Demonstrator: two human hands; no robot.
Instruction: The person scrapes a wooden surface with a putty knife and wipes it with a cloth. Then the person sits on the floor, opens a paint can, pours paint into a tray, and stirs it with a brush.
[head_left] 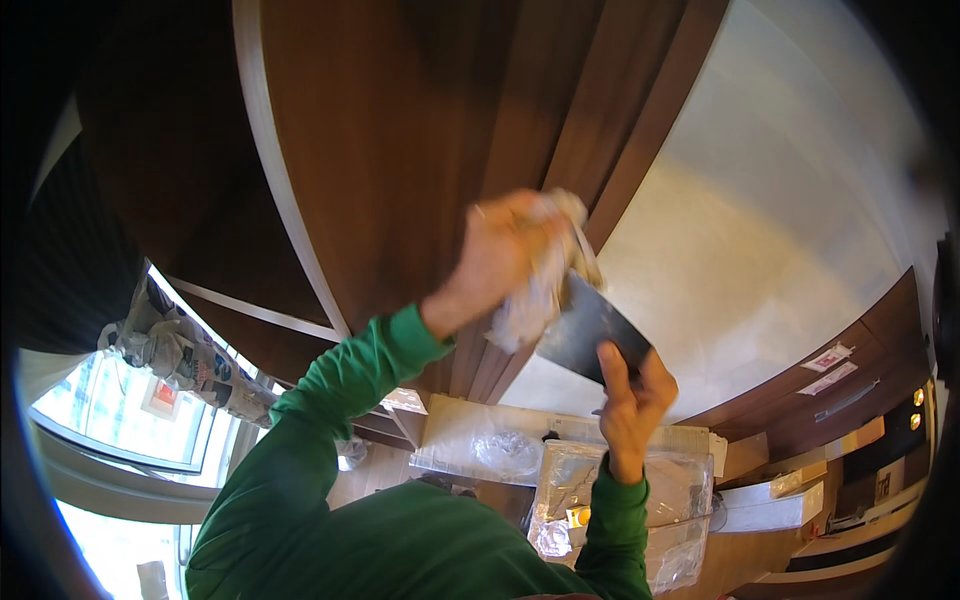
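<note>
Both of my hands are raised in front of the dark brown wooden panels (420,120). My left hand (490,255) is closed on a crumpled, pale, stained rag (545,285), which is blurred and overlaps the upper left edge of a dark metal blade, like a wide putty knife (590,330). My right hand (630,400) grips this blade from below, its fingers on the lower right part; the handle is mostly hidden. To the right of the panels is a smooth pale wall (780,200).
Windows (115,410) are at the lower left, beside plastic-wrapped bundles (180,350). Below lie cardboard sheets (450,440) and a plastic-covered surface (670,500). At the right stand boards and boxes (770,505) and a dark wooden panel with stuck-on labels (850,390).
</note>
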